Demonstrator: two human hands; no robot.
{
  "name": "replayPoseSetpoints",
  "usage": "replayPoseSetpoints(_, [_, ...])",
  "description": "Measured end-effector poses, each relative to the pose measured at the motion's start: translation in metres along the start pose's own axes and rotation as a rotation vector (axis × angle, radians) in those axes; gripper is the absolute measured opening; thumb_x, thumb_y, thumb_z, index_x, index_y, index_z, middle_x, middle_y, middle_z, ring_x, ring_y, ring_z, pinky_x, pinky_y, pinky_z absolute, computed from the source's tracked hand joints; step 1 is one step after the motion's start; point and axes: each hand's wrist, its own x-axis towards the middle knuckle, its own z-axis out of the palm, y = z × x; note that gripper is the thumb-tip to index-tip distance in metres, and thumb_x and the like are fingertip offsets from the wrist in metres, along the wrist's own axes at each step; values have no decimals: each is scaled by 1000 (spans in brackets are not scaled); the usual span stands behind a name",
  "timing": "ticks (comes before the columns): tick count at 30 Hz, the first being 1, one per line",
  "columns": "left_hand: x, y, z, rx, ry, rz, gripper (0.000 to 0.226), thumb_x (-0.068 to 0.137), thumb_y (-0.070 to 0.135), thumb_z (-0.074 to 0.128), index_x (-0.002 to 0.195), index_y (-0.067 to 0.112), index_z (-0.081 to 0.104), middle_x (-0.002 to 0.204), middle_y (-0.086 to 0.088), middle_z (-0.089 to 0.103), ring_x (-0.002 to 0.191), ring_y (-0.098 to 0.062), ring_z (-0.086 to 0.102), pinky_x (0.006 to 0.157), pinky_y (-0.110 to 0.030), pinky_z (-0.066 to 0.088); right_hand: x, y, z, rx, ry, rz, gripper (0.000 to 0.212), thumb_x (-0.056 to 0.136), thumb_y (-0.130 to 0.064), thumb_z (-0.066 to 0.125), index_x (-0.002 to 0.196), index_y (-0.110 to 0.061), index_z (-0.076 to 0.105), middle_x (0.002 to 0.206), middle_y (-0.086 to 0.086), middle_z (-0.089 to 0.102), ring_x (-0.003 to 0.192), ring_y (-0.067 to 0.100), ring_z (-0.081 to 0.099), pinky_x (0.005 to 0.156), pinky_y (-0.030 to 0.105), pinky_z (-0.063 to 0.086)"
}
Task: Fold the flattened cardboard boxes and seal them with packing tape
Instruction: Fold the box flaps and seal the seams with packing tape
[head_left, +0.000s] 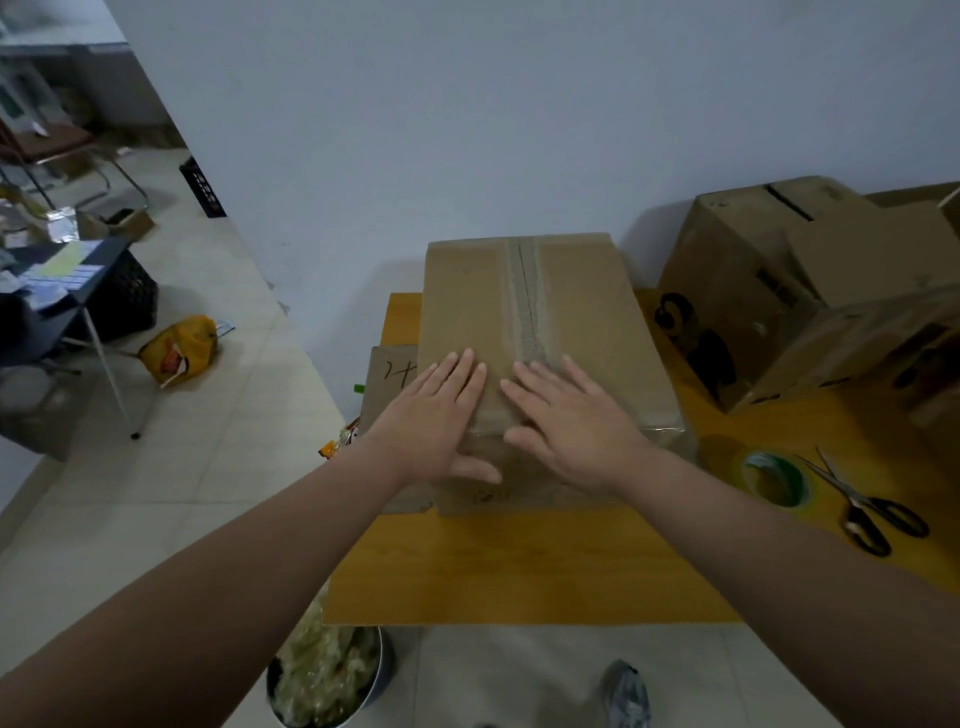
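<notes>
1. Cardboard box (571, 312): lying on the table (519, 561), beneath and ahead of both hands.
2. Pressing its near end with left hand (441, 415) and right hand (576, 421), fingers flat, gripping nothing.
3. Running lengthwise away from the right hand's fingertips: taped seam (530, 296).

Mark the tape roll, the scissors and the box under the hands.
tape roll (800, 486), head view, ring's right wall.
scissors (852, 501), head view, near the pivot.
box (467, 312), head view, top face, left half.

Handwritten mark, maybe "14", on flat cardboard piece (393, 375); print on stacked boxes (737, 270) illegible.
</notes>
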Motion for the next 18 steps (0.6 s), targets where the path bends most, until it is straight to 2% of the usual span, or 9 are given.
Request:
replayPoseSetpoints(2, [9, 17, -5, -59, 51, 40, 101, 78, 79, 9, 151, 13, -12, 158, -8, -15, 147, -22, -12, 119, -36, -7, -11, 20, -7, 67, 71, 140, 94, 78, -66, -24, 154, -25, 16, 161, -1, 11, 149, 16, 5, 119, 40, -8])
replayPoseSetpoints(4, [24, 39, -10, -96, 105, 81, 79, 92, 66, 9, 152, 18, -7, 160, -4, -10, 147, -17, -9, 120, -36, -5, -18, 41, -4, 139, 107, 334, 81, 87, -59, -13, 153, -27, 21, 161, -1, 15, 149, 18, 8, 121, 42, -3])
replayPoseSetpoints(7, [41, 59, -8, -79, 142, 76, 72, 96, 59, 10, 153, 17, -3, 161, -1, -6, 147, -14, -7, 120, -34, -5, -29, 53, 14, 147, 113, 444, 77, 92, -61, -11, 152, -28, 24, 160, -1, 20, 149, 19, 11, 121, 43, 5])
replayPoseSetpoints(9, [44, 63, -3, -21, 135, 43, 75, 94, 62, 9, 153, 17, -4, 160, 0, -7, 148, -14, -6, 119, -34, -5, -34, 55, 28, 57, 135, 412, 84, 91, -61, -16, 150, -25, 33, 156, 3, 31, 146, 23, 23, 119, 44, 14])
replayPoseSetpoints(11, [45, 64, -2, 20, 124, 20, 79, 92, 64, 10, 152, 16, -7, 160, 0, -8, 148, -15, -6, 120, -35, -3, -36, 57, 33, -10, 125, 367, 84, 96, -60, -8, 141, -16, 48, 144, 13, 48, 135, 32, 43, 111, 49, 31])
replayPoseSetpoints(13, [43, 66, -3, 41, 110, 8, 81, 92, 65, 14, 152, 15, -8, 160, -1, -8, 148, -16, -6, 121, -35, -1, -37, 61, 32, -59, 110, 314, 82, 98, -59, 3, 132, -8, 58, 133, 20, 58, 122, 39, 55, 101, 54, 42])
replayPoseSetpoints(18, [42, 69, -4, 33, 121, -16, 84, 91, 66, 19, 152, 16, -7, 161, -1, -8, 148, -16, -6, 119, -33, -3, -41, 76, 32, -151, 34, 104, 76, 89, -60, 25, 133, -7, 57, 133, 22, 57, 120, 40, 56, 98, 55, 45])
